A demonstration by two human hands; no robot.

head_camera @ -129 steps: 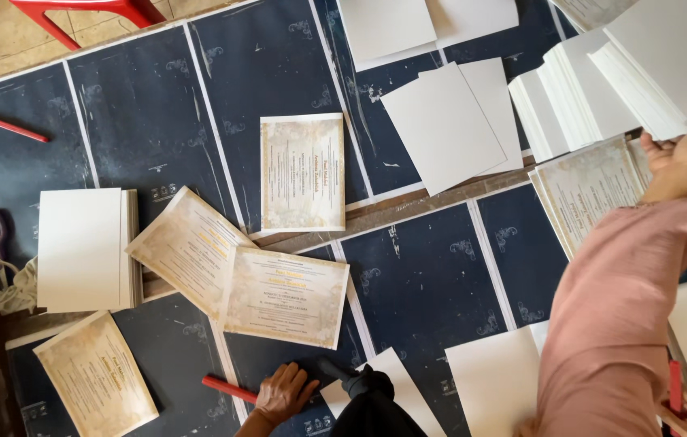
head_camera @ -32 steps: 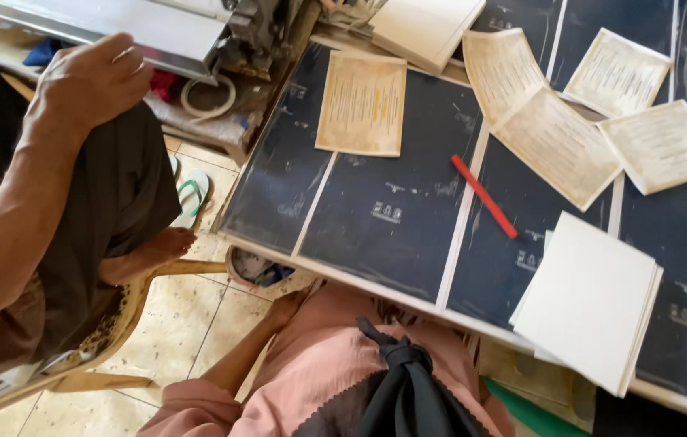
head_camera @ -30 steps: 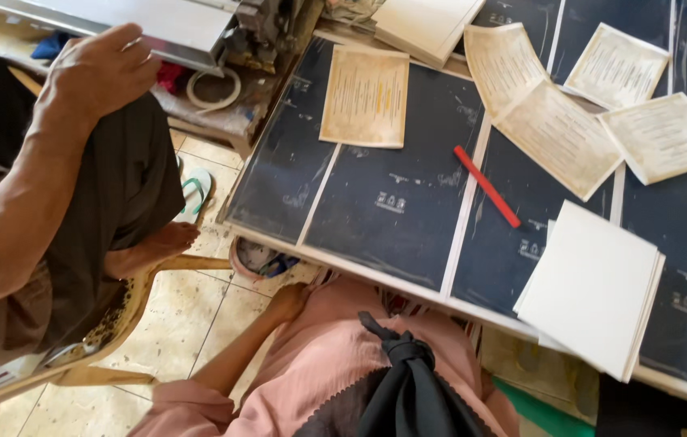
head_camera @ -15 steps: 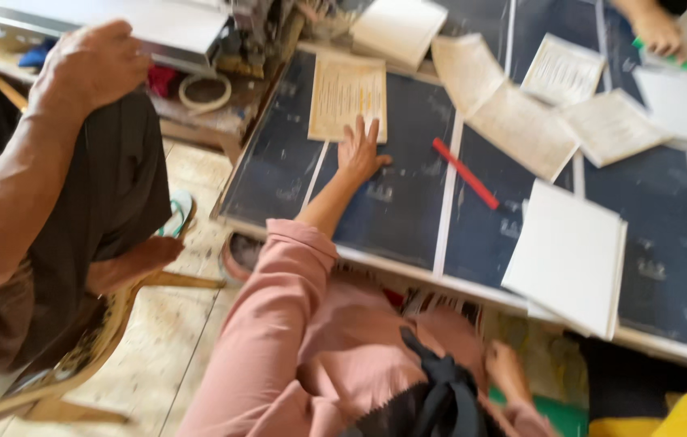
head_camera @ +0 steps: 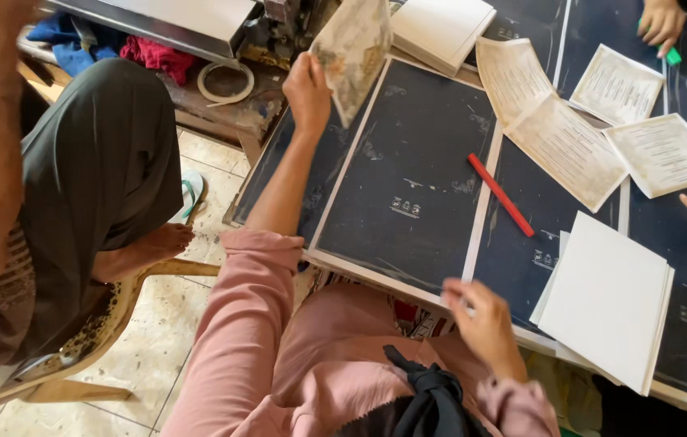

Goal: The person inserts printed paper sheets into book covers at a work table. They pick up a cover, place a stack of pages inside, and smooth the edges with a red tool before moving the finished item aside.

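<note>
Tan printed card, thin, light and bendy-looking, is lifted above the dark table, pinched at its lower edge by the left hand, while the right hand grips the table's near edge.

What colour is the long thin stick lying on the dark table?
Red; the long thin stick shows clearly in the head view.
</note>
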